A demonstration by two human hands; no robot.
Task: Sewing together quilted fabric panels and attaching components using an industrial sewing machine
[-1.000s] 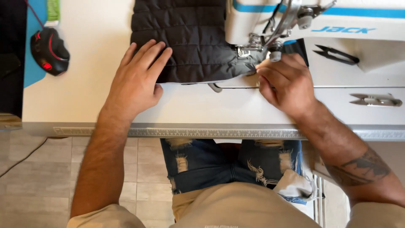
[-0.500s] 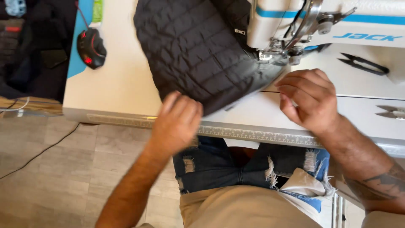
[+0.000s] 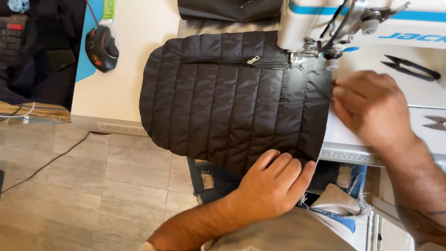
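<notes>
A black quilted jacket panel (image 3: 232, 102) with a zipped pocket lies over the front edge of the white sewing table (image 3: 130, 56), its right end under the needle of a white sewing machine (image 3: 325, 23). My left hand (image 3: 274, 183) grips the panel's lower edge where it hangs past the table. My right hand (image 3: 371, 109) rests on the table at the panel's right edge, fingers bent and pinching the fabric edge.
Black thread snips (image 3: 411, 67) lie to the right of the machine, and a second metal tool (image 3: 434, 123) sits at the right edge. A black and red device (image 3: 101, 49) with a cable sits at the table's left. Tiled floor lies below.
The panel has been turned and spread flat with its quilt lines vertical. My left hand moved right along its lower edge. My right hand shifted up to the fabric's right edge.
</notes>
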